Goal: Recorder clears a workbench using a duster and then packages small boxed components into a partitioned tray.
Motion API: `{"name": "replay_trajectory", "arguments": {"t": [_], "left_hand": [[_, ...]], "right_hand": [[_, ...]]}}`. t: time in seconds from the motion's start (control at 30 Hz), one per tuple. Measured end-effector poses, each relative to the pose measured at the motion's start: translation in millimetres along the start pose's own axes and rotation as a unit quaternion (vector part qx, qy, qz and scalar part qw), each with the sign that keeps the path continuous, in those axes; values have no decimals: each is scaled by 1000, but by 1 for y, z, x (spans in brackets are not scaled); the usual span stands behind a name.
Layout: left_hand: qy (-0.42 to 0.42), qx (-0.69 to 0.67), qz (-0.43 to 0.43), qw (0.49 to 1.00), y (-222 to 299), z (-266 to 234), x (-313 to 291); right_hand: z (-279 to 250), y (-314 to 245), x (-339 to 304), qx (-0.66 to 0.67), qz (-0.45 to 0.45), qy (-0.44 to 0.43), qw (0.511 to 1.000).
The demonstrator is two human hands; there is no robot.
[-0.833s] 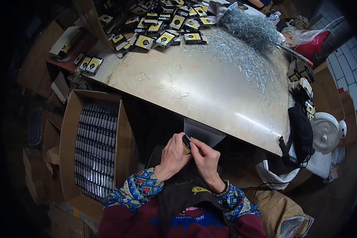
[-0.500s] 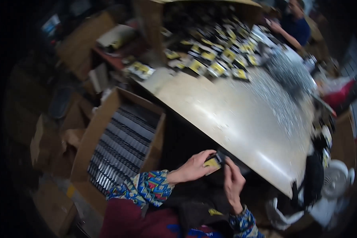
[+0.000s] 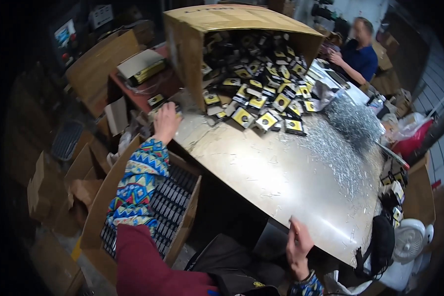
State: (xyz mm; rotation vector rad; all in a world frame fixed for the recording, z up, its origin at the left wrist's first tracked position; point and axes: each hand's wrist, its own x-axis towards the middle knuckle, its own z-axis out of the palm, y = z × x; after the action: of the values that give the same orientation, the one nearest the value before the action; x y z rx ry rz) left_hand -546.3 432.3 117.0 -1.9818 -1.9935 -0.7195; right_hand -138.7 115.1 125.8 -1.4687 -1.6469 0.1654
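Observation:
My left hand (image 3: 166, 121) reaches to the far left corner of the metal table, its fingers curled over a small black-and-yellow box (image 3: 176, 107) that they mostly hide. Just beyond it lies another small box (image 3: 156, 100). By the table's front edge, my right hand (image 3: 299, 242) has its fingers pinched together; a tiny dark tip shows at them, too small to name. Under my left arm stands an open carton (image 3: 191, 222) filled with rows of small dark boxes (image 3: 170, 200). A heap of small black, white and yellow boxes (image 3: 266, 121) spills onto the table.
A large carton (image 3: 187, 54) lies on its side behind the heap. Loose thin metal pieces (image 3: 352, 128) pile up on the table's (image 3: 251, 163) right side. A white fan (image 3: 409, 241) and a black bag (image 3: 382, 237) are at the right. Another person (image 3: 357, 56) works at the far right.
My left hand has moved from beside my right hand, with a small box, to the far left table corner. My right hand has lowered slightly. The view has tilted and become sharper.

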Motion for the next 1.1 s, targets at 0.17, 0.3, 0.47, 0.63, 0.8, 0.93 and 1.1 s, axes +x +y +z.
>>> {"name": "replay_trajectory", "arguments": {"t": [0.17,0.3,0.47,0.63,0.8,0.93,1.1], "left_hand": [[91,-63,113,987,112,4,9],[0,-140,261,955,250,42,23],[-53,-35,219,974,315,79,41],[-147,-184,150,960,333,72,35],[-312,-374,78,870,325,33,-12],[-408,-618,-97,665,315,-24,-84],[-412,-753,-236,456,266,-35,-161]], "right_hand": [[7,136,130,-195,-52,-46,978],[16,219,208,-351,22,-5,936],[-5,196,173,-246,-59,-105,962],[-70,235,131,-283,16,-57,957],[-94,232,114,-89,60,-115,988],[-64,219,129,-248,59,-103,962],[-50,213,134,-134,-1,-225,965]]}}
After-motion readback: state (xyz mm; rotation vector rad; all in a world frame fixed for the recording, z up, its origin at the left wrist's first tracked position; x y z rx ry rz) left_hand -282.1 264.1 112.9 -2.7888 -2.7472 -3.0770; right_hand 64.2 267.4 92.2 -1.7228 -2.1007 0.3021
